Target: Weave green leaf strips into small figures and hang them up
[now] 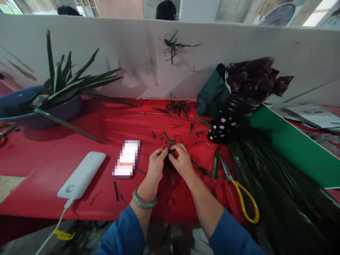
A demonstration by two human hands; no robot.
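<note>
Over the middle of the red-covered table, my left hand and my right hand meet fingertip to fingertip. Both pinch a small dark green piece of leaf strips, whose ends stick up beyond the fingers. Its exact shape is partly hidden by my fingers. Short leaf scraps lie scattered on the cloth around it. To the right of my right hand rest yellow-handled scissors, with a broad piece of leaf beside the blades.
A white power bank with a cable and a phone lie left. Long leaves stand in a blue basin. A pile of dark leaves, a green board and a dark bag occupy the right. A white partition stands behind.
</note>
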